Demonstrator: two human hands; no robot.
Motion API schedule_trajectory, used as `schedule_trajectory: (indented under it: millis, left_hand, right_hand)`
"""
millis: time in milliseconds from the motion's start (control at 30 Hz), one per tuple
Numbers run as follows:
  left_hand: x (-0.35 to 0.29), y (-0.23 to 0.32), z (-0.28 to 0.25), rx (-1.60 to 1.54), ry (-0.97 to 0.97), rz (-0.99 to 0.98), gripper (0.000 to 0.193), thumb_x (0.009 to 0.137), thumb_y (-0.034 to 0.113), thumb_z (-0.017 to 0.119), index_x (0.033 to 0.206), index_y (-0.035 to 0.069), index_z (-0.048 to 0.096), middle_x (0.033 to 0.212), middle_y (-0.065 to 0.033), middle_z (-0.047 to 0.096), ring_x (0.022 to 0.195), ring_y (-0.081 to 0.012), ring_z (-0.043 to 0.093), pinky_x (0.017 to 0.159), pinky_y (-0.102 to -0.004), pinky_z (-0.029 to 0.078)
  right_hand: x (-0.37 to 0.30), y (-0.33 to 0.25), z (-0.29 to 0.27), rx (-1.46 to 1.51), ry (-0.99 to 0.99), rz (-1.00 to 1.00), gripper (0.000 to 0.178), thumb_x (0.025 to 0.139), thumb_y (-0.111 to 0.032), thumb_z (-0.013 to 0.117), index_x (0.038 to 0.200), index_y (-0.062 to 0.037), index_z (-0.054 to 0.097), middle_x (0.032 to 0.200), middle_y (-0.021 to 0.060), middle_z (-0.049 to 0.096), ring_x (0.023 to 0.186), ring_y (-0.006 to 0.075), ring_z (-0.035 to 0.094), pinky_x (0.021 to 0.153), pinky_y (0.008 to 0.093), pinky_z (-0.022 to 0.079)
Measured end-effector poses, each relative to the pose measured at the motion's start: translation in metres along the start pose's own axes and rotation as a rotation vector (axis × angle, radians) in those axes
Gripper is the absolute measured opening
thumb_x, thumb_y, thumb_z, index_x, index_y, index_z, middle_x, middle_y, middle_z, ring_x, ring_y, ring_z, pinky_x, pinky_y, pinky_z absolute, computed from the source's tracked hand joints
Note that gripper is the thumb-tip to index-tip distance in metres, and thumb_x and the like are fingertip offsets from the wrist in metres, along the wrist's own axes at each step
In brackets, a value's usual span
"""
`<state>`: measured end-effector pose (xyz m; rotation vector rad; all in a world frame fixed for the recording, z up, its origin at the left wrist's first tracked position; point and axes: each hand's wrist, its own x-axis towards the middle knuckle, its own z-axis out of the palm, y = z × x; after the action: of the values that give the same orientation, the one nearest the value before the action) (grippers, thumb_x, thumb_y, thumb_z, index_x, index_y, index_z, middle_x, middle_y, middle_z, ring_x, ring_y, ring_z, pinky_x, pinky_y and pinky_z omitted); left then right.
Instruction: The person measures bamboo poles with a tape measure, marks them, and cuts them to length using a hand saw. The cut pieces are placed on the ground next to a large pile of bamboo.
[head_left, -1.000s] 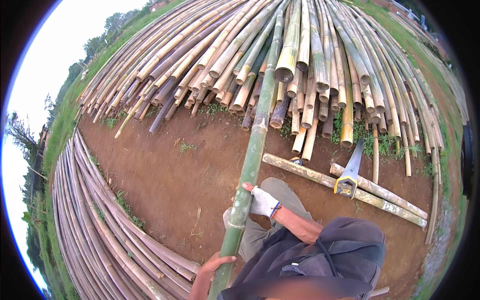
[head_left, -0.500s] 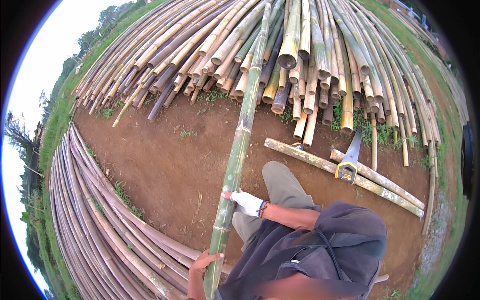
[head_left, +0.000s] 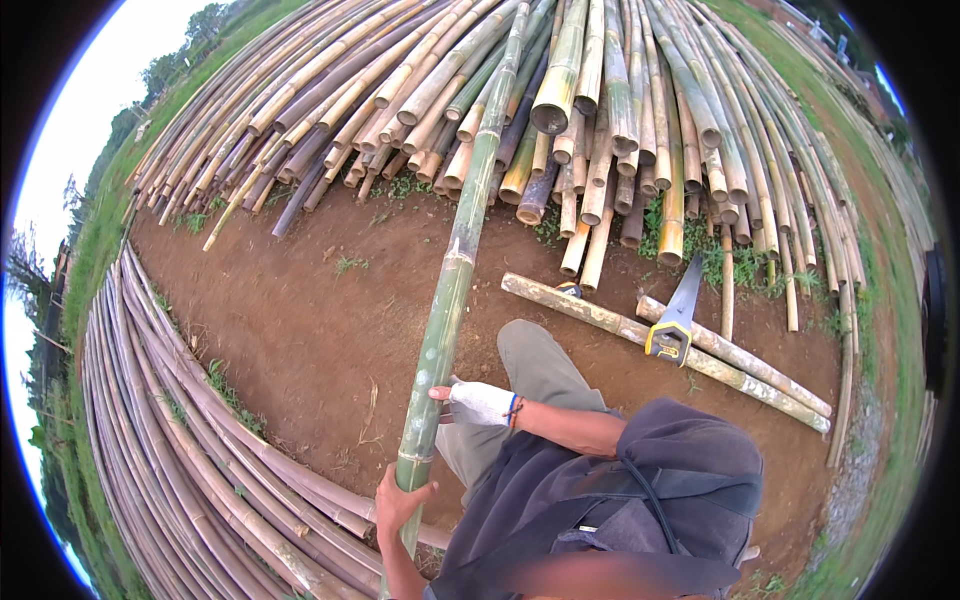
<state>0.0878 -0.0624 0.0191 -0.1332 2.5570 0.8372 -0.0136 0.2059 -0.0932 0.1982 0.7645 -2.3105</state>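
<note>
The green pole (head_left: 440,310) runs from the upper middle of the frame to the lower middle. The bare left hand (head_left: 400,500) is wrapped around its lower part; the gloved right hand (head_left: 478,403) grips it a little higher. It looks stiff, probably heavy and smooth; a hold beside the raised joints (head_left: 415,459) should slip less.

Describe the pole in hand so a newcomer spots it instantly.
Find the big bamboo pile ahead, then come down to the bare left hand and gloved right hand. The long pole they hold is green, while most neighbours are tan or grey, and it alone is held.
</note>
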Motion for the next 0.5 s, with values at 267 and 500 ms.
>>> schedule_trajectory:
  millis: [267, 500]
  left_hand:
    - [-0.001, 0.019, 0.017, 0.042, 0.185, -0.026, 0.091, 0.067, 0.043, 0.097, 0.141, 0.004, 0.06, 0.114, -0.0233, 0.078, 0.107, -0.0404, 0.076, 0.095, -0.05, 0.058]
    - [0.018, 0.044, 0.032, 0.136, 0.294, -0.076, 0.093, 0.065, 0.042, 0.099, 0.143, 0.009, 0.06, 0.119, -0.024, 0.078, 0.113, -0.042, 0.075, 0.098, -0.0518, 0.057]
  right_hand:
    - [-0.099, -0.044, -0.167, -0.008, 0.48, -0.266, 0.032, 0.105, -0.023, 0.07, 0.131, -0.0111, 0.057, 0.127, 0.0068, 0.061, 0.111, 0.0333, 0.072, 0.092, 0.0425, 0.059]
    - [-0.19, -0.093, -0.373, -1.045, 1.562, -0.481, 0.06, 0.084, -0.034, 0.08, 0.13, 0.0001, 0.063, 0.114, 0.0264, 0.072, 0.107, 0.0427, 0.072, 0.095, 0.048, 0.058]
